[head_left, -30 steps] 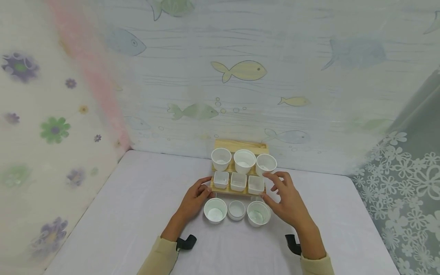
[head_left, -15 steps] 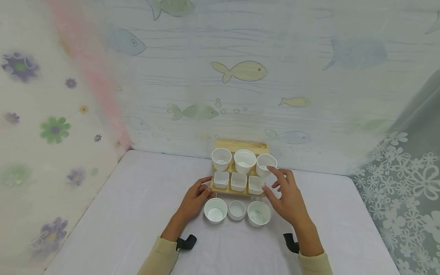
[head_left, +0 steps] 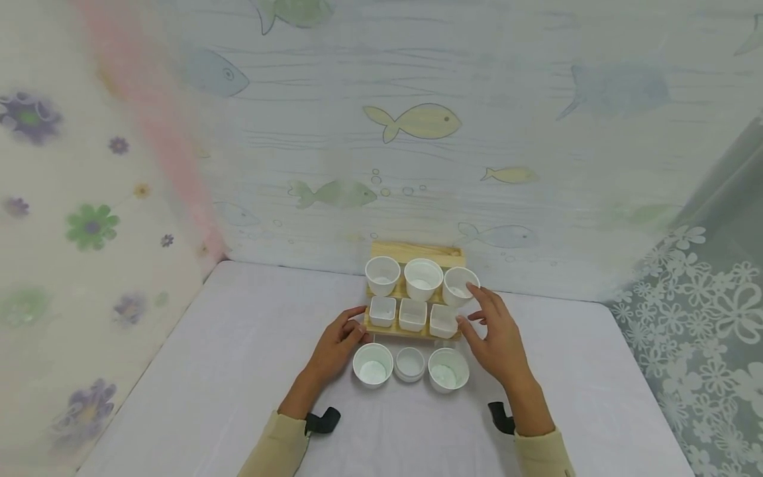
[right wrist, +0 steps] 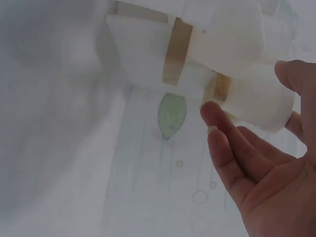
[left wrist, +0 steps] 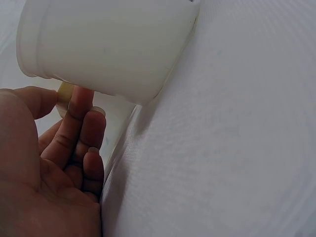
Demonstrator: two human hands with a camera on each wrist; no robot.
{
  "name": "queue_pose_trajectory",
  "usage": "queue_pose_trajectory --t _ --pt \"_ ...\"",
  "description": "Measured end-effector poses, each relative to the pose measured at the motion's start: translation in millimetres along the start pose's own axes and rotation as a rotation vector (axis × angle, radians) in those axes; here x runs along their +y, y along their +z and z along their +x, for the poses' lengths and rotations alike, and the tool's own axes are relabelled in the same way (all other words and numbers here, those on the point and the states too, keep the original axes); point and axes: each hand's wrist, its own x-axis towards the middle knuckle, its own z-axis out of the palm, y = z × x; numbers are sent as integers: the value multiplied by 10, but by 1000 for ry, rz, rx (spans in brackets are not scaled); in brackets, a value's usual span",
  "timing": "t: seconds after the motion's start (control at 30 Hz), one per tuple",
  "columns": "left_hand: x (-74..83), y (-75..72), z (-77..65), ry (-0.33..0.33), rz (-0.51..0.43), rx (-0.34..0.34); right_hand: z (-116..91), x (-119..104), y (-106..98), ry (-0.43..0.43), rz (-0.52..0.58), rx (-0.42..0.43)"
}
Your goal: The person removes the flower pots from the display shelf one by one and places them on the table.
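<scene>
A stepped wooden rack bears a back row of round white cups, left, middle and right. On its lower step stand square white cups, left, middle and right. My left hand pinches the rack's front left edge between thumb and index finger; in the left wrist view the wood shows between them. My right hand is at the right end, index fingertip at the right round cup's rim, thumb beside the right square cup. Its other fingers are loosely extended.
In front of the rack, on the white tablecloth, stand a round cup on the left, a shorter one in the middle and another on the right. A fish-patterned wall covering rises behind the table.
My right index fingertip has moved from the right round cup's near side to its right rim, and the thumb has shifted slightly right and up. The left hand and cups stay put.
</scene>
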Motion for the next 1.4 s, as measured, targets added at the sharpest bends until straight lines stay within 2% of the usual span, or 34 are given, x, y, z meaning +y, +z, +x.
queue_pose_trajectory --t 0.4,0.7,1.0,1.4 --pt "-40 0 9 -2 -13 10 13 -38 31 41 27 115" --pt "-4 24 3 -14 -18 26 8 -36 53 48 65 142" --pt "-18 8 -1 -11 1 15 -1 -48 51 53 76 157" --pt "-36 9 -2 -10 -3 10 -22 -75 16 13 59 174"
